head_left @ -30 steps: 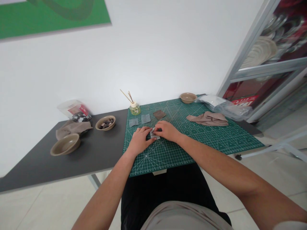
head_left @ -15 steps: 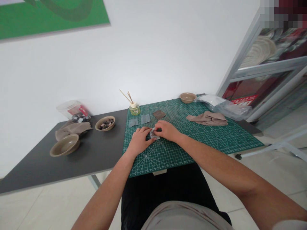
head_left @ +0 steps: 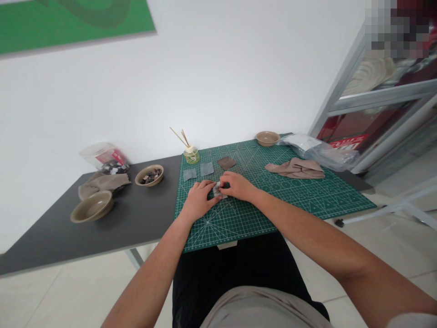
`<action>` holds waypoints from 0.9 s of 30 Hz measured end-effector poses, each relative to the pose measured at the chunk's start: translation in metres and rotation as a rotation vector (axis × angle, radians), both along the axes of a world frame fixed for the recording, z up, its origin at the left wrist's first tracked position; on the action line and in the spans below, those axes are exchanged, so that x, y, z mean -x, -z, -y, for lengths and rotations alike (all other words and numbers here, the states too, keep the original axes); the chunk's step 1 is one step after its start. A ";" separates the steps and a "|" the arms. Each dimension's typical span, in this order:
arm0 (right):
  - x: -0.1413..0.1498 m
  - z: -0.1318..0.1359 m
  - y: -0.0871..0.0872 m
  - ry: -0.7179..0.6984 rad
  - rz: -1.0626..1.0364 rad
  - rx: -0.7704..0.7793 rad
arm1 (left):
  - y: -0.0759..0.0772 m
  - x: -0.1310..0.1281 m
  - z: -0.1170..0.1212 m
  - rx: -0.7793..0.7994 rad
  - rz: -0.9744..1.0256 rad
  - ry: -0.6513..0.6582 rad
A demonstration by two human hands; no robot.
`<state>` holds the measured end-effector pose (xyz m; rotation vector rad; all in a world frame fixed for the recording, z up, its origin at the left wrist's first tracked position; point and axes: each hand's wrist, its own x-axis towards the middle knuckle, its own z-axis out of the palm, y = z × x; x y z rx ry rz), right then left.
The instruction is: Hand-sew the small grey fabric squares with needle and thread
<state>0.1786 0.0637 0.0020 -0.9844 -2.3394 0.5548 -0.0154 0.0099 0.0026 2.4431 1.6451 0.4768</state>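
Left hand (head_left: 199, 199): mine, half open, fingers and thumb spread around the left and near edges of a small pale grey square with dark markings (head_left: 218, 193); the thumb tip touches its near edge.
Right hand (head_left: 238, 187): mine, curled, thumb and forefinger drawn close together at the square's right side; I cannot tell whether they pinch anything.
Pale square: flat between my two hands, partly covered by my fingers, on a large green cutting mat with white grid lines (head_left: 246, 218).
Other squares: just beyond my hands, a small blue-grey square (head_left: 190, 175), a larger blue-grey square (head_left: 206, 169) and a dark brown square (head_left: 226, 163), in a row and apart.
Mat's far side: a glass reed diffuser with yellow-green liquid (head_left: 191, 155) to the left, a shallow tan bowl (head_left: 268, 139) to the right.
Mat's right: a crumpled pinkish-brown cloth (head_left: 297, 169), near a clear plastic bag (head_left: 317, 150).
Dark grey tabletop (head_left: 143, 223): on my left, a round tan bowl (head_left: 157, 182) of small dark and pale pieces (head_left: 151, 176), a second tan bowl (head_left: 92, 208), a taupe cloth (head_left: 102, 183) and a clear plastic container (head_left: 101, 154).
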 end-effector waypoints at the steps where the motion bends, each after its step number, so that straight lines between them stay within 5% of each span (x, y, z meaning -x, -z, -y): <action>1: 0.000 0.000 0.000 0.007 0.002 0.000 | 0.000 0.000 0.000 -0.003 0.001 0.000; 8: 0.001 -0.003 0.002 -0.115 -0.017 -0.022 | 0.000 0.000 0.000 -0.014 0.004 0.009; 16: -0.001 0.000 0.002 -0.056 -0.022 -0.013 | -0.001 0.000 0.000 -0.002 -0.010 0.005; 22: 0.000 0.000 0.001 -0.146 -0.031 0.006 | 0.000 0.000 0.000 -0.015 -0.005 0.003; 27: 0.002 0.000 0.003 -0.055 -0.020 -0.023 | 0.000 0.000 0.000 -0.012 -0.003 0.001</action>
